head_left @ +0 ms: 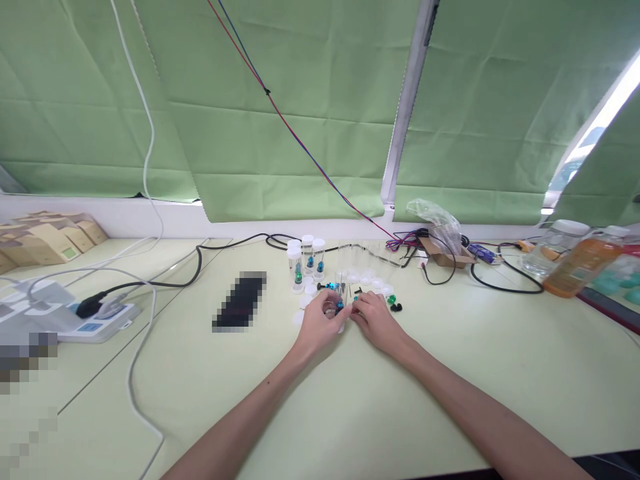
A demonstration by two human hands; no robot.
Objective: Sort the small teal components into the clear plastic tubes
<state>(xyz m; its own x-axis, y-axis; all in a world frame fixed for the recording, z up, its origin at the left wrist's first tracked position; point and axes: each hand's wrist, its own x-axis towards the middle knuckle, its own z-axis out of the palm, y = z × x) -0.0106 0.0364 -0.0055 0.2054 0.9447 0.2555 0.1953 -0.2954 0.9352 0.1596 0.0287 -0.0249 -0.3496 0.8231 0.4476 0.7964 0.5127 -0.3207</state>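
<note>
My left hand is curled around a small clear plastic tube that stands upright on the table, with a small blue piece low inside it. Close on its right, my right hand has its fingers bunched together near the tube's base; anything between them is too small to make out. Small black and blue pieces lie just behind the left hand. Beside the right hand sit a green piece and a black piece. White round caps are scattered around both hands.
Capped clear tubes with coloured pieces inside stand behind my left hand. More clear tubes stand further back. A dark pixelated rectangle lies left. Cables, a power strip, a cardboard box and bottles line the sides.
</note>
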